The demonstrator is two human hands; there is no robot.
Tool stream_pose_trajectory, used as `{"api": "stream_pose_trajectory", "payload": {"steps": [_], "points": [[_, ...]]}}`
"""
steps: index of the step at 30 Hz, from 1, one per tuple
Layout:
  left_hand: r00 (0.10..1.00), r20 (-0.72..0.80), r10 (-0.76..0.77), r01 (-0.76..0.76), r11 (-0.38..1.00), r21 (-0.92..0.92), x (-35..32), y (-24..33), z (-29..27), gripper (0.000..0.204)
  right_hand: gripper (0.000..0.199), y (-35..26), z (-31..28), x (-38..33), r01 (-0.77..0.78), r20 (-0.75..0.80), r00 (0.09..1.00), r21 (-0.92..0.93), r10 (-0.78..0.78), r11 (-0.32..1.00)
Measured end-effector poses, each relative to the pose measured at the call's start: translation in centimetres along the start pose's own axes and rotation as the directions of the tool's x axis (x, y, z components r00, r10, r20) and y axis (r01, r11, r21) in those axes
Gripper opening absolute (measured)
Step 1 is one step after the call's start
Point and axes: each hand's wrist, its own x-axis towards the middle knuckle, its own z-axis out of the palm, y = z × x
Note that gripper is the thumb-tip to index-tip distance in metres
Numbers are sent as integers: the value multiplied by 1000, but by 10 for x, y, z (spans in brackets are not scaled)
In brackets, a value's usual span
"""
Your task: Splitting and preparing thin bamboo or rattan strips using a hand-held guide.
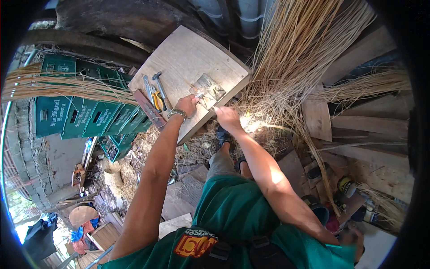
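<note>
- Green shirt (pixel 233 210) fills bottom centre, closest to the lens; both bare forearms run up from it to mid-frame.
- Green plastic crates (pixel 85 114), left of centre, stacked on their sides; can't tell what's in them.
- Clear plastic bag (pixel 208 85) lies on a pale wooden board (pixel 188 58) at upper centre; contents too small to tell.
- Thin straw-coloured strand (pixel 204 99) runs across the board's lower edge between the hands; pale, dry, stiff-looking.
- Left hand (pixel 187 105), wristwatch (pixel 177 113) on the wrist, fingers pinched on the strand just below the bag.
- Right hand (pixel 227 117) at the board's lower right edge, fingers curled; can't tell if it grips the strand.
- Pliers (pixel 156 97) and hammer (pixel 159 85) lie on the board, left of the left hand.
- Big bundle of dry reeds (pixel 295 54) fans out at upper right.
</note>
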Motion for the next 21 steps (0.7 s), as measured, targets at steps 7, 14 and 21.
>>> {"api": "stream_pose_trajectory", "payload": {"steps": [7,14,21], "points": [[1000,20,2,-2,999,-43,1,0,-9,28,25,182,-25,-336,-250,525,672,-503,522,827],[999,18,43,-42,999,-32,2,8,-1,30,46,239,-22,-376,-503,520,207,-670,829,546],[999,24,49,-47,998,-50,-3,18,-8,28,60,77,-16,-43,-54,-13,998,126,56,991]]}}
